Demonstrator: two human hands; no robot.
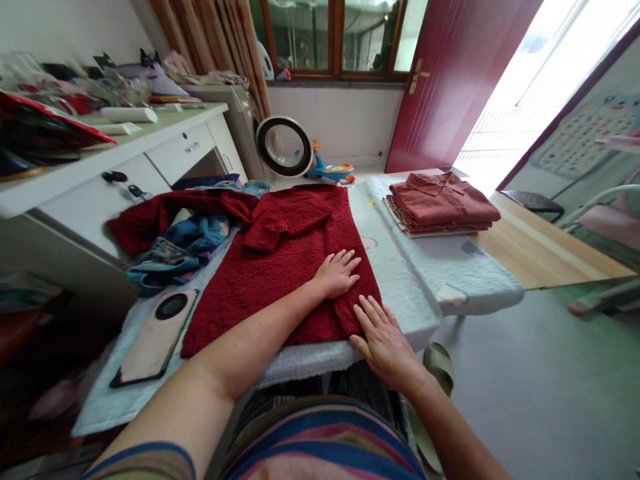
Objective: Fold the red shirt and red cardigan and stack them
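Observation:
A dark red garment [280, 280], with a sleeve folded across it, lies spread on the cloth-covered table. My left hand [338, 274] rests flat on its right part, fingers stretched out. Lower down, my right hand [383, 333] touches the garment's near right edge with its fingers extended. Neither hand grips anything. The other sleeve stretches left over a heap of blue patterned clothes [187, 247]. To the right is a stack of folded clothes [445, 200] with a reddish-brown collared shirt on top.
A phone [155, 337] lies at the table's left front. White drawers [185, 150] with keys in a lock border the left side. Behind stands a washing machine with its round door [284, 146] swung out. Slippers [439, 367] are on the floor at right, near a wooden board [555, 247].

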